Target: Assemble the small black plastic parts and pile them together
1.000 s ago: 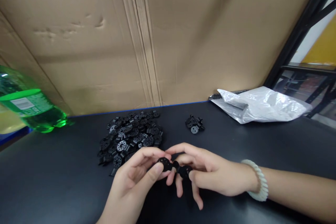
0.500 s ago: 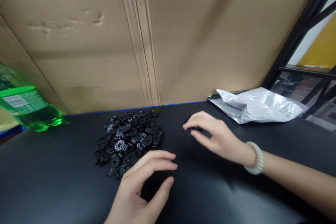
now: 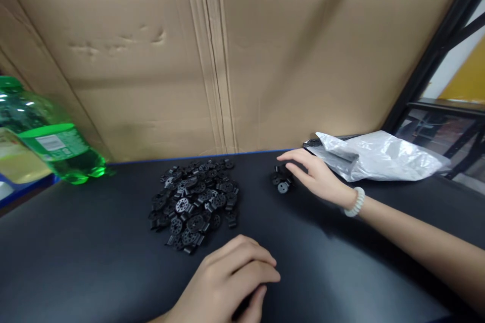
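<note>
A big heap of small black plastic discs (image 3: pixel 195 202) lies on the black table (image 3: pixel 94 262). To its right sits a small cluster of the same black parts (image 3: pixel 282 182). My right hand (image 3: pixel 316 176), with a pale bead bracelet on the wrist, reaches out flat, its fingers stretched and its fingertips at the small cluster; nothing shows in its grip. My left hand (image 3: pixel 231 282) rests low at the near edge, below the big heap and apart from it. Its fingers are curled under, and no part shows in them.
A crumpled clear plastic bag (image 3: pixel 379 156) lies at the back right, just beyond my right hand. A green plastic bottle (image 3: pixel 49 146) stands at the far left. A cardboard wall (image 3: pixel 227 60) closes the back of the table. A black metal frame (image 3: pixel 428 60) rises at the right.
Both hands held joined black parts a second ago. The right hand carried them out to the small cluster and lies flat there now. The left hand drew back and curled.
</note>
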`<action>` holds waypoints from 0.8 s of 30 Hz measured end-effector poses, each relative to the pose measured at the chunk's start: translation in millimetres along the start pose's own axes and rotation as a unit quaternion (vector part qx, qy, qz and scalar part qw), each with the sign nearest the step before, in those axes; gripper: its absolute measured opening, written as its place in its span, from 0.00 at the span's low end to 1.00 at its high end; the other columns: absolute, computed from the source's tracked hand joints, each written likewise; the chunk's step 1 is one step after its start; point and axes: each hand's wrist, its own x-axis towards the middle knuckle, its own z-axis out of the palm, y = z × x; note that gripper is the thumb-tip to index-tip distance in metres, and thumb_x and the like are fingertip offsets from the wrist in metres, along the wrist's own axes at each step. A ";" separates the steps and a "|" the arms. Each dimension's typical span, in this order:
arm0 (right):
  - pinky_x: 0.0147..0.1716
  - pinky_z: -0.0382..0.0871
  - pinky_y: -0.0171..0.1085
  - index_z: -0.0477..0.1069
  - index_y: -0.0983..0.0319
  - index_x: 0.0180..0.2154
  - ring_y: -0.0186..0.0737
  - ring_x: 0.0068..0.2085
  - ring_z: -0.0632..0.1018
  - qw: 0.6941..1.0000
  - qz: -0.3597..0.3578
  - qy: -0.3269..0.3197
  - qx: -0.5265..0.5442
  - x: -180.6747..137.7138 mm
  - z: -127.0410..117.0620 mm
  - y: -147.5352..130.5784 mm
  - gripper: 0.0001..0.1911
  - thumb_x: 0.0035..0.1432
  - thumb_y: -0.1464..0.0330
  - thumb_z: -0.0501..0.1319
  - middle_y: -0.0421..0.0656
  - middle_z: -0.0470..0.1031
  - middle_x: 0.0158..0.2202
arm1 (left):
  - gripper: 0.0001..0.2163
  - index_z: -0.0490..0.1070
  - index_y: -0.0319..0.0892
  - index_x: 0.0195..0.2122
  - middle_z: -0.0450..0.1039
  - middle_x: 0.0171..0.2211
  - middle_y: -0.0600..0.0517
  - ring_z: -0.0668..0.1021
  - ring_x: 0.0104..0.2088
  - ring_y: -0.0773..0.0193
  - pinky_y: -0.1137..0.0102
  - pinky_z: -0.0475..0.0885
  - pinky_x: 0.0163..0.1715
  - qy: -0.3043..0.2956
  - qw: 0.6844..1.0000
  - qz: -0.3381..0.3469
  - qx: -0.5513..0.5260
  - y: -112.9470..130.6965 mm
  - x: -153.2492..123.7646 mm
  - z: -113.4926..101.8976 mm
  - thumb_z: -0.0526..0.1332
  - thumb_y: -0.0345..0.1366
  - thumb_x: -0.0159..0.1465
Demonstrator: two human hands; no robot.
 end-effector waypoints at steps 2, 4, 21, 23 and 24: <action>0.51 0.64 0.44 0.71 0.61 0.45 0.42 0.48 0.72 1.000 -0.006 0.016 0.017 -5.8 0.3 -10.8 0.11 0.64 0.71 0.53 0.46 0.74 0.45 | 0.13 0.73 0.39 0.42 0.77 0.37 0.48 0.76 0.36 0.61 0.70 0.74 0.36 -0.032 0.996 0.021 0.083 0.7 -1.7 -4.6 0.56 0.20 0.59; 0.51 0.64 0.42 0.71 0.61 0.44 0.41 0.48 0.72 0.999 -0.015 0.021 0.045 -12.4 2.0 -24.9 0.10 0.64 0.72 0.54 0.46 0.73 0.44 | 0.13 0.72 0.37 0.44 0.78 0.36 0.47 0.76 0.34 0.58 0.65 0.73 0.34 -0.047 0.981 0.046 0.181 -0.8 -2.1 -12.4 0.54 0.22 0.61; 0.41 0.66 0.37 0.73 0.62 0.38 0.36 0.38 0.74 0.964 0.094 -0.104 0.224 -35.6 22.6 -78.9 0.10 0.60 0.76 0.55 0.42 0.75 0.36 | 0.08 0.75 0.39 0.35 0.73 0.28 0.50 0.72 0.29 0.59 0.63 0.62 0.31 -0.076 0.909 0.002 0.411 -34.6 7.3 -29.7 0.55 0.27 0.65; 0.39 0.67 0.36 0.73 0.62 0.37 0.37 0.38 0.75 0.951 0.140 -0.117 0.248 -35.4 24.1 -79.7 0.09 0.59 0.75 0.55 0.42 0.76 0.36 | 0.07 0.74 0.39 0.38 0.74 0.29 0.50 0.73 0.30 0.59 0.63 0.63 0.31 -0.078 0.914 -0.004 0.398 -34.3 8.8 -29.2 0.56 0.29 0.65; 0.38 0.66 0.36 0.73 0.62 0.37 0.37 0.37 0.75 0.944 0.157 -0.121 0.263 -35.4 24.7 -80.0 0.09 0.59 0.75 0.55 0.41 0.76 0.35 | 0.07 0.74 0.39 0.40 0.75 0.30 0.50 0.74 0.30 0.58 0.64 0.64 0.30 -0.077 0.914 0.000 0.398 -34.3 9.4 -28.7 0.57 0.29 0.65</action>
